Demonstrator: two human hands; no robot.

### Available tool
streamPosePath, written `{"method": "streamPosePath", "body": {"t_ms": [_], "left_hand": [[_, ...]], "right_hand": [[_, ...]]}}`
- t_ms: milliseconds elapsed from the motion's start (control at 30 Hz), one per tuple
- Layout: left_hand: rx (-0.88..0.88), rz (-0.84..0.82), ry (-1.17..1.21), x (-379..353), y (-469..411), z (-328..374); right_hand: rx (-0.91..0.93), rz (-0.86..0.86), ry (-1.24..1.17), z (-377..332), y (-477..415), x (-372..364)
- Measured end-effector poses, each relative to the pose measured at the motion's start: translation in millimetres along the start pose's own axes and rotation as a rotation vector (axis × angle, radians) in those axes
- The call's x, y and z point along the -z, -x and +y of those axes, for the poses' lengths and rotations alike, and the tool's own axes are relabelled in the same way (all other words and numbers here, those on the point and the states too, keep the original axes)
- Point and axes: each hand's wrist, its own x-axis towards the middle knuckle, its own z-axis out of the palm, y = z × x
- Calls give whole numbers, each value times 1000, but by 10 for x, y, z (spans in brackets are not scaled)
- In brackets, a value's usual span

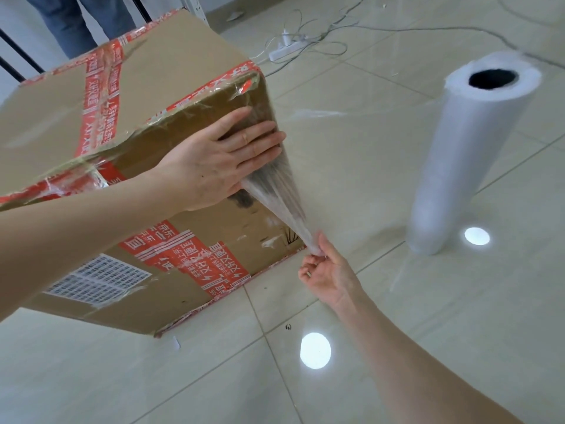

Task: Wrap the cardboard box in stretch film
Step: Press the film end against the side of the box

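A large cardboard box with red printed tape stands on the tiled floor. My left hand presses flat, fingers straight, against the box's near side close to its right edge, on top of clear stretch film. The film gathers into a twisted strand running down to my right hand, which pinches its end beside the box's lower right corner. The film roll stands upright on the floor to the right, apart from both hands.
A white power strip with tangled cables lies on the floor behind the box. A person's legs in jeans stand at the back left beside a metal rack. Glossy tiles reflect ceiling lights near my right arm.
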Motion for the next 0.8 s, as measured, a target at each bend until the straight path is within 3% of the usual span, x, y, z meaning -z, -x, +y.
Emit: {"method": "streamPosePath", "body": {"t_ms": [100, 300, 567, 800], "left_hand": [[1, -1, -19, -11, -2, -4], [8, 31, -28, -34, -2, 5], [-20, -7, -41, -10, -1, -5], [-12, -9, -60, 12, 8, -18]], "right_hand": [[-59, 13, 89, 97, -2, 106], [-121, 205, 280, 285, -47, 132], [-129, 220, -17, 442, -123, 72], [-150, 302, 157, 476, -126, 67]]}}
